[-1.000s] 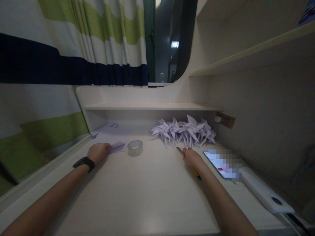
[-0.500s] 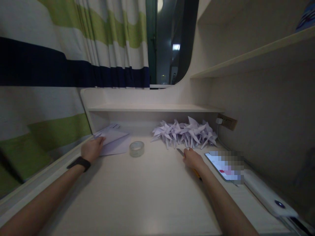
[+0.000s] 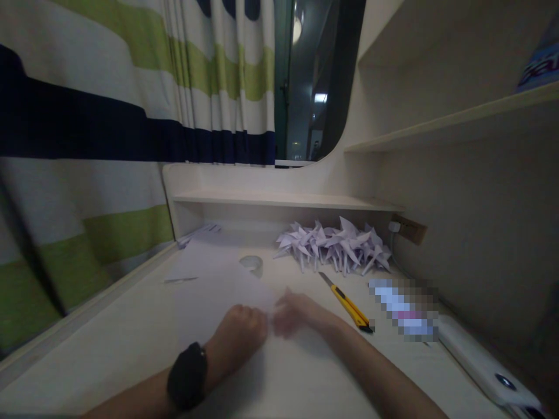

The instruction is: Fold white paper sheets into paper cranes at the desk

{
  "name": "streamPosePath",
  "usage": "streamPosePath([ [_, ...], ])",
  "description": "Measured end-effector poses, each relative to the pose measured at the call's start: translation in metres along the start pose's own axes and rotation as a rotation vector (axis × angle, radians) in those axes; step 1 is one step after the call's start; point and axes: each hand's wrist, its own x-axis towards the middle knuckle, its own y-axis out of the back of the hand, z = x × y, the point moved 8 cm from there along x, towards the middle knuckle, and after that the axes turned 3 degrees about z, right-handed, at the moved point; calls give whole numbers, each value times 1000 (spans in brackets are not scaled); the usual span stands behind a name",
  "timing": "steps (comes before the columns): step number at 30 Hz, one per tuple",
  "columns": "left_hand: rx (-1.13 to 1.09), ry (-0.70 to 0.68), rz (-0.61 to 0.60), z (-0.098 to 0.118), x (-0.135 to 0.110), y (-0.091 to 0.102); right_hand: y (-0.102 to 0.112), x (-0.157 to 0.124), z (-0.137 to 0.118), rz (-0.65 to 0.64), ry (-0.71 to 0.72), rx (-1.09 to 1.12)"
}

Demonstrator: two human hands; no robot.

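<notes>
My left hand [image 3: 240, 334], with a black watch on the wrist, is closed on the near edge of a pale lilac sheet of paper [image 3: 209, 291] in the middle of the desk. My right hand [image 3: 293, 314] is beside it at the sheet's right corner, smeared by motion, so its fingers are unclear. The sheet partly covers a clear tape roll [image 3: 253, 263]. A yellow utility knife [image 3: 347, 301] lies on the desk, right of my right hand and apart from it. A heap of folded lilac paper cranes [image 3: 336, 243] sits at the back under the low shelf.
A phone [image 3: 402, 308] and a white power bank [image 3: 480, 364] lie along the right wall. More lilac paper [image 3: 198, 233] lies at the back left. A striped curtain [image 3: 109, 116] hangs on the left. A low shelf [image 3: 283, 201] crosses the back.
My left hand has drawn a sheet from the back left to the middle of the desk. My right hand has let go of the knife and moved left to the sheet.
</notes>
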Motion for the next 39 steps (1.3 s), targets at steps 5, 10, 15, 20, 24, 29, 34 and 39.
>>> streamPosePath([
  [5,-9,-182,62,76,10,-14,-11,-1,4,1,30,-3],
  [10,-167,-155,129,83,24,0,29,-5,1,173,41,-255],
  [15,-293,207,258,-23,38,11,77,-11,-9,275,102,-279],
  [20,-515,538,282,-139,24,-27,112,-21,-15,397,139,-179],
  [24,-1007,697,49,-159,1,-79,122,-26,-14,397,127,-147],
  [29,-1394,751,-59,-139,-17,-102,132,-27,-13,464,127,-119],
  [34,-1382,779,5,-142,-18,-107,151,-30,-13,664,157,-147],
  [39,-1433,776,12,-141,-17,-110,156,-27,-12,671,227,-59],
])
